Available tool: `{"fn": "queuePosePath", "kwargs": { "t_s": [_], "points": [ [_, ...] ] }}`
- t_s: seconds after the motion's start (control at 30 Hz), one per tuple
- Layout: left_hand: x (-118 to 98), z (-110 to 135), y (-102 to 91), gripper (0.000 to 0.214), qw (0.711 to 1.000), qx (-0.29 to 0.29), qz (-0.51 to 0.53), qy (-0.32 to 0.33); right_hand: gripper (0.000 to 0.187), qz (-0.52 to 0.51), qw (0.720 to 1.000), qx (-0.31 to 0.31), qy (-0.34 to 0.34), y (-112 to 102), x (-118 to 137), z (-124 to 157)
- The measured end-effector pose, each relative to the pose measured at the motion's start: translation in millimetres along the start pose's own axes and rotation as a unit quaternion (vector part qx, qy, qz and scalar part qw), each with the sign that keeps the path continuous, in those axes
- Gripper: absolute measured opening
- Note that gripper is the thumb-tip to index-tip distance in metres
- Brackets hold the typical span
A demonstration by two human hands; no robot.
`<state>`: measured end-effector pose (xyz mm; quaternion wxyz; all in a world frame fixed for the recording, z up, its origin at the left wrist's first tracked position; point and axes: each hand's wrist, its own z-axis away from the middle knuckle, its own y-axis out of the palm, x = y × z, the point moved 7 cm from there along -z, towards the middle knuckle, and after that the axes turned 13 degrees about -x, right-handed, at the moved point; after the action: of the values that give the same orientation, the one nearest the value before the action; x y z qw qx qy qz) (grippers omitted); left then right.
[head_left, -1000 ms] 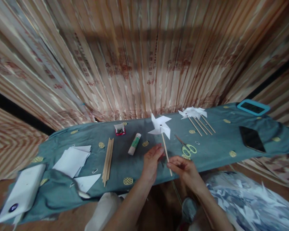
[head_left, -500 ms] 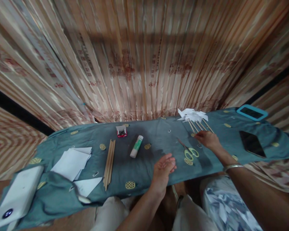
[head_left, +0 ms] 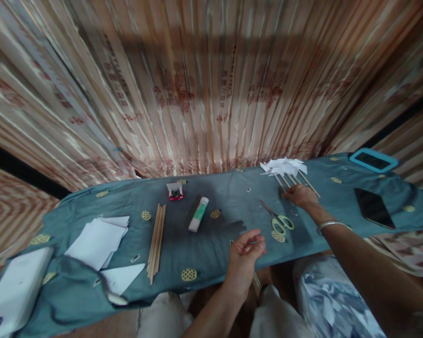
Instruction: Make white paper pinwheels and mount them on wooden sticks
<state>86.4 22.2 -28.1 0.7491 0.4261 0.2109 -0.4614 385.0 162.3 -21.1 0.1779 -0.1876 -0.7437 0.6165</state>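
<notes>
Several white paper pinwheels [head_left: 285,166] on wooden sticks lie overlapping at the back right of the cloth-covered table. My right hand [head_left: 301,195] is closed at the lower ends of their sticks, its fingers pinching a pinwheel's stick; the hand partly hides the grip. Just in front of it lie scissors [head_left: 278,221] with yellow-green handles. Over the front edge hovers my left hand [head_left: 246,251], palm turned inward, fingers loosely curled and apart, holding nothing. A glue stick [head_left: 199,214] lies to its left on the cloth.
Further left are bare wooden sticks [head_left: 156,241], a small open red box [head_left: 175,191] of dark pins, white paper sheets [head_left: 97,240] and a white device [head_left: 19,281]. A phone [head_left: 374,207] and blue-framed device [head_left: 373,160] lie right. A bag of paper scraps [head_left: 333,300] stands below.
The pinwheel heads sit closer together, the leftmost having shifted right into the group. My right hand has moved slightly forward along the sticks. My left hand has moved a little right.
</notes>
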Motion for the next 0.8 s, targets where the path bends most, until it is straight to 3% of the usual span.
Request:
{"fn": "queuePosePath", "kwargs": {
  "t_s": [0.13, 0.3, 0.43, 0.57, 0.63, 0.7, 0.8],
  "points": [
    [-2.5, 6.1, 1.9, 0.041, 1.000, 0.007, 0.004, 0.002, 0.026, 0.007, 1.000, -0.006, 0.003, -2.4, -1.5, 2.9],
    [-3.1, 11.1, 4.5, 0.040, 1.000, 0.009, 0.022, -0.005, 0.032, -0.007, 0.998, -0.053, -0.040, -32.1, 11.9, 25.2],
    [-7.4, 15.0, 6.6, 0.033, 1.000, 0.020, 0.019, 0.013, 0.034, -0.082, 0.980, -0.099, -0.152, -45.1, 66.5, 77.7],
    [-30.2, 29.9, 9.8, 0.037, 0.998, 0.045, -0.024, 0.032, 0.035, -0.195, 0.937, -0.088, -0.278, -20.8, 139.6, 153.9],
    [-47.7, 47.1, 12.5, 0.040, 0.996, 0.075, -0.036, 0.029, 0.040, -0.233, 0.921, -0.109, -0.294, -9.6, 162.6, 181.5],
    [-63.3, 74.8, 13.6, 0.040, 0.992, 0.116, -0.033, 0.031, 0.042, -0.219, 0.931, -0.128, -0.262, -1.1, 171.5, 195.2],
    [-60.3, 134.1, 5.7, 0.031, 0.982, 0.188, -0.033, 0.010, 0.044, -0.192, 0.938, -0.136, -0.254, -1.4, 176.7, 203.9]
  ]
}}
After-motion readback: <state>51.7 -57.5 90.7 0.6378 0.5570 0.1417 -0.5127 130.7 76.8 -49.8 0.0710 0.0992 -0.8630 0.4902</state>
